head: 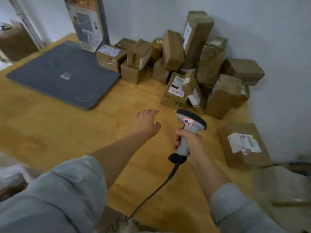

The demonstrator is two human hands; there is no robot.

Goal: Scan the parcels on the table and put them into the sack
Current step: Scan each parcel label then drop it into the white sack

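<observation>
Far left, low in frame, a pale blurred shape is seen; whether it is the sack cannot be told. A grey mat lies flat on the wooden table, a tall printed carton stood upright behind it. Nr centre the L hand is held over bare table, grip wide open, fingers spread toward the boxes, nothing held or touched. Just beyond it the YB parcel is found, label up, at the front of the parcel pile stacked in the corner. Just right of the L hand the scanner is held by the R hand, grip closed right round the handle, head aimed at the pile, cable trailing back to the table edge. Far right a flat parcel lies apart, label up. Step in hand, as judged: next parcel to be fetched for scanning. Best done if a front box w/ label already showing is taken, e.g. the YB one, so the stack behind is not toppled; it should be gripped by the sides, label left uncovered, & tilted to face the scanner head, cable kept clear; a light lift should do, as the box looks small
</observation>
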